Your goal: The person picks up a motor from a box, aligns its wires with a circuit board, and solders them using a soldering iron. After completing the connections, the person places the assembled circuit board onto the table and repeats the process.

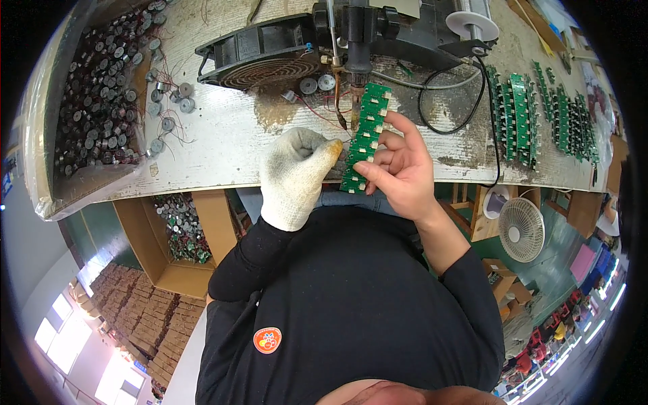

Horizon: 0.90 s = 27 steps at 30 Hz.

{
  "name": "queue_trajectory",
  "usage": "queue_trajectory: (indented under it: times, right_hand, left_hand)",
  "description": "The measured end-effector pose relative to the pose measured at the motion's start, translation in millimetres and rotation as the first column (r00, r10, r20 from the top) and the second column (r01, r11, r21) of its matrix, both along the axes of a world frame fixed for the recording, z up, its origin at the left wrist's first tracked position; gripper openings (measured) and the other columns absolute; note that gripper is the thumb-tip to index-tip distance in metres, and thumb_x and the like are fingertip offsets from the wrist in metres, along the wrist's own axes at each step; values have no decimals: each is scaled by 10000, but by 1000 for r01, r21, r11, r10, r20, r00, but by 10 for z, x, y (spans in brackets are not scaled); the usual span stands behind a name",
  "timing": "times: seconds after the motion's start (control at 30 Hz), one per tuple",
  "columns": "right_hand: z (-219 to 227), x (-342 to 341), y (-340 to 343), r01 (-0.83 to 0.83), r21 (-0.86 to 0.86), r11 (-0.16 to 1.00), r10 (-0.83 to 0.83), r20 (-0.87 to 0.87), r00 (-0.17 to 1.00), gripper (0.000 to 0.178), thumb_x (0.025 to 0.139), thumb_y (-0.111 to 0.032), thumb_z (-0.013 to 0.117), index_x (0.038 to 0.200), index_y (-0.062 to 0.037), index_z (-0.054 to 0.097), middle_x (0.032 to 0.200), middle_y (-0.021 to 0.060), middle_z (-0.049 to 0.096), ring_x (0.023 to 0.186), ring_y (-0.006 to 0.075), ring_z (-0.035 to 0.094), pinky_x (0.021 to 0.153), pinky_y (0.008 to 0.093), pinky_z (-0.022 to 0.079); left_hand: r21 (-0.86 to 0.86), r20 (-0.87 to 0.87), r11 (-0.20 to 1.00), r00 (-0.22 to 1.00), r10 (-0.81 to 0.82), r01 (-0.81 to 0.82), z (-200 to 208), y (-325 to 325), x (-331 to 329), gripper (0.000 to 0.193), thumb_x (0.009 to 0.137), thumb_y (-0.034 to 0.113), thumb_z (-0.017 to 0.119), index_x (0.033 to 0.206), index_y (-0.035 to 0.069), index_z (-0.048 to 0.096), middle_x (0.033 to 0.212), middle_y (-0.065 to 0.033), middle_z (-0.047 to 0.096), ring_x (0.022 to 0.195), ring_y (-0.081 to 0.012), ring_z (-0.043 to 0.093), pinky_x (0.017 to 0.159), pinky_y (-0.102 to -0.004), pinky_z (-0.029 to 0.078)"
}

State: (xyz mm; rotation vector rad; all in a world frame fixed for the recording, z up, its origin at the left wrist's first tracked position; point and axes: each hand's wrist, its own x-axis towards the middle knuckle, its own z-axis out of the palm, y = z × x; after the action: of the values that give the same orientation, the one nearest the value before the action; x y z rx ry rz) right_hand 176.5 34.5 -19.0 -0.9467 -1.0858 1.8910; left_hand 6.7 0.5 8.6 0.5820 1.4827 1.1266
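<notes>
My bare right hand grips a long green circuit board strip by its right edge, thumb on its face. White connectors run along the strip, which is held upright and slightly tilted. Close to its left edge, my left hand, in a white knitted glove with a stained thumb tip, is closed in a pinch. Whatever it pinches is hidden by the fingers. Just beyond the strip stands a soldering iron in a holder, with a thin metal feed tube beside it. Small round motors with red wires lie left of the iron.
A tray of small motors fills the table's left side, with loose ones beside it. A black fan stands at the back. A solder spool, black cable and rows of green boards are right. An open cardboard box sits below.
</notes>
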Motion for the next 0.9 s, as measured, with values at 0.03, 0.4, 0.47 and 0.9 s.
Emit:
queue_trajectory:
  times: [0.03, 0.4, 0.47, 0.9]
  right_hand:
    - [-5, 0, 0, -1, 3, 1000, 1, -3, 1000, 701, 799, 86, 648, 1376, -39, 269, 997, 125, 555, 679, 105, 595, 499, 209, 502]
    - [36, 2, 29, -6, 25, 1000, 6, -21, 1000, 699, 802, 77, 653, 1377, -43, 274, 1021, 126, 564, 695, 100, 593, 507, 204, 494]
    - [24, 1, 29, -13, 28, 1000, 13, -25, 1000, 700, 802, 75, 653, 1378, -43, 273, 1026, 126, 563, 696, 100, 592, 507, 204, 493]
    - [-27, 25, -4, -18, 17, 1000, 18, 0, 1000, 714, 803, 70, 653, 1387, -37, 257, 1043, 139, 561, 696, 103, 594, 502, 205, 494]
  left_hand:
    - [-15, 4, 1000, 1000, 3, -3, 11, 6, 5, 183, 858, 121, 656, 852, -47, 581, 747, -72, 625, 661, -92, 581, 584, -230, 475]
    - [-18, -90, 998, 994, -66, 65, 98, 23, -13, 111, 862, 86, 643, 874, 4, 569, 795, -54, 634, 695, -84, 583, 644, -215, 470]
    - [-12, -118, 998, 991, -68, 67, 44, -3, -31, 113, 860, 85, 644, 874, 1, 569, 796, -52, 633, 697, -81, 577, 649, -210, 463]
    - [8, -88, 1000, 996, -6, 7, 30, 8, 33, 177, 848, 112, 657, 802, -45, 587, 701, -50, 602, 638, -81, 567, 567, -229, 464]
